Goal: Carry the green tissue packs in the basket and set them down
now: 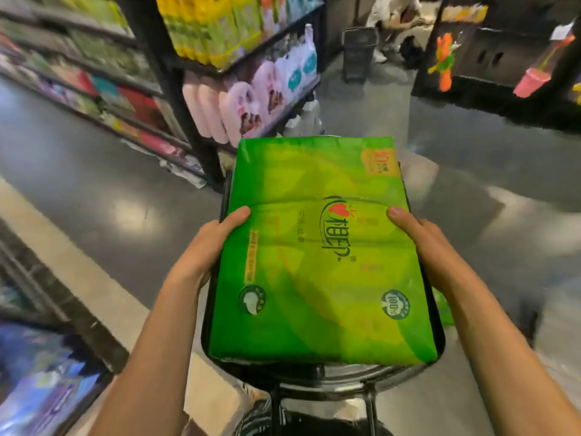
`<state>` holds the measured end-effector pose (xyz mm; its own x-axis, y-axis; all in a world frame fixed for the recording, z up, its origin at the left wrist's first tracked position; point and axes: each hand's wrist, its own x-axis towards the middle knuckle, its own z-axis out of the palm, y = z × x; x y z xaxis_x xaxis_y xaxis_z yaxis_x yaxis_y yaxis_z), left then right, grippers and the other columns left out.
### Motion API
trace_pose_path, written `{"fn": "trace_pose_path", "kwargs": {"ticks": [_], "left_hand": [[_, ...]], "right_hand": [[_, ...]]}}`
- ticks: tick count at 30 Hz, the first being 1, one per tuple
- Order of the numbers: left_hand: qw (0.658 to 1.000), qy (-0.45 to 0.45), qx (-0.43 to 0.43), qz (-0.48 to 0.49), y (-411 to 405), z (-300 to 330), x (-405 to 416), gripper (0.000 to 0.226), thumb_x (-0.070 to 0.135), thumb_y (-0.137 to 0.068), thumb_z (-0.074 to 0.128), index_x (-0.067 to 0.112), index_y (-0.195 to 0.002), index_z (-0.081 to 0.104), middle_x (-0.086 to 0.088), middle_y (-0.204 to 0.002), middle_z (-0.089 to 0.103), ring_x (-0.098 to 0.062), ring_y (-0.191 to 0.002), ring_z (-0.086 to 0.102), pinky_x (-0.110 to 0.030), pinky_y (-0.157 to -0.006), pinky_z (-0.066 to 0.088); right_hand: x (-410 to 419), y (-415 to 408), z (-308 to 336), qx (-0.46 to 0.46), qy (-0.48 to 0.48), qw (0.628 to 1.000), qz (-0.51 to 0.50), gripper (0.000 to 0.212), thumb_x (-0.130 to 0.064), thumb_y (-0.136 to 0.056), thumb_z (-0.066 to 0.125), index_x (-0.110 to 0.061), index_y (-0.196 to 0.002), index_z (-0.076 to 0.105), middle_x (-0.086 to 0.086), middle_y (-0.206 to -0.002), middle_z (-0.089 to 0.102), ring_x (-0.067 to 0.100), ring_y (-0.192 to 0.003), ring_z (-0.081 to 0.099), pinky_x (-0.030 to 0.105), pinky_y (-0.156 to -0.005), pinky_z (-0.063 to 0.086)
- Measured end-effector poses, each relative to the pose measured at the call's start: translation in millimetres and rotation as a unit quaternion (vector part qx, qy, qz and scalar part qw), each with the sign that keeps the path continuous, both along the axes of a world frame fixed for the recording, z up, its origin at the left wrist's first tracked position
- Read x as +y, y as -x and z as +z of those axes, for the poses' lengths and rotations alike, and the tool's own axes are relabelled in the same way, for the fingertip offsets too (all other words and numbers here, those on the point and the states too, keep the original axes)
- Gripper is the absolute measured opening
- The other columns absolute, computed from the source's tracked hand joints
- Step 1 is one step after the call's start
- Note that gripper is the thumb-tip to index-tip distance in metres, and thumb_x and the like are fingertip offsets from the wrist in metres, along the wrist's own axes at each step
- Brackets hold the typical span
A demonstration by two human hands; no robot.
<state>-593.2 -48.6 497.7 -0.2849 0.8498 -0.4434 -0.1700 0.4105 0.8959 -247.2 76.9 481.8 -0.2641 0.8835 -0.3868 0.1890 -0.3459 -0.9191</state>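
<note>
Both forearms reached forward from the bottom of the view, and between them sat a big green pack of tissue paper (317, 247), held flat over a black shopping basket (438, 344) on its trolley frame. The left hand (207, 243) grasped the pack's left edge, thumb laid on top and fingers hidden underneath; the right hand (421, 243) did the same on the right edge. Neither hand was released or clenched empty; each was clamped on the soft wrapper.

From where I stood, the pack looked wider than the basket's mouth, so it might have caught on the rim and tipped to one side rather than dropped in. The wrapper was slick and the grip sat only at mid-length, so the near end could have sagged or slipped.

Its long axis ran straight away from the person, toward the shelf end (251, 99) stacked with pink and white packs. The printed logo read sideways, and the corner with the orange label pointed far and right. A grey polished floor (94, 184) lay all around.
</note>
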Motion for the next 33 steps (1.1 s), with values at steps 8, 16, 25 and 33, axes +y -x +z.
{"fn": "trace_pose_path", "kwargs": {"ticks": [8,16,25,33], "left_hand": [[0.991,0.009,0.014,0.133,159.9,-5.2,-89.4,0.117,0.084,-0.031,0.086,0.012,-0.123,0.070,-0.010,-0.111,0.078,-0.031,-0.102,0.075,-0.050,-0.101,0.054],[0.962,0.011,-0.004,0.273,311.1,-22.3,-137.6,0.119,0.081,-0.028,0.089,0.013,-0.124,0.069,-0.012,-0.108,0.078,-0.037,-0.102,0.074,-0.058,-0.102,0.052],[0.941,-0.015,-0.037,0.337,420.0,-15.0,-147.5,0.116,0.071,-0.023,0.095,0.009,-0.118,0.072,-0.014,-0.109,0.078,-0.032,-0.097,0.076,-0.049,-0.099,0.054],[0.923,0.014,-0.032,0.382,548.9,-26.4,-103.6,0.127,0.074,-0.022,0.094,0.007,-0.127,0.066,-0.013,-0.112,0.077,-0.035,-0.106,0.073,-0.054,-0.104,0.052]], "right_hand": [[12.7,210.7,-1.5,-0.028,0.013,0.988,0.154,0.123,-0.087,-0.039,0.083,-0.007,-0.130,0.061,0.011,-0.111,0.077,0.031,-0.097,0.076,0.052,-0.094,0.058],[13.0,399.8,8.0,-0.026,-0.002,0.966,0.258,0.103,-0.080,-0.052,0.083,-0.012,-0.126,0.064,0.005,-0.110,0.078,0.023,-0.096,0.077,0.041,-0.086,0.060],[31.2,552.3,5.0,-0.004,0.013,0.946,0.324,0.108,-0.080,-0.046,0.084,-0.012,-0.127,0.064,0.002,-0.109,0.079,0.022,-0.099,0.076,0.047,-0.094,0.058],[103.8,709.9,-28.0,0.001,0.008,0.927,0.376,0.131,-0.089,-0.033,0.080,-0.010,-0.135,0.058,0.004,-0.121,0.074,0.022,-0.103,0.074,0.038,-0.086,0.060]]}}
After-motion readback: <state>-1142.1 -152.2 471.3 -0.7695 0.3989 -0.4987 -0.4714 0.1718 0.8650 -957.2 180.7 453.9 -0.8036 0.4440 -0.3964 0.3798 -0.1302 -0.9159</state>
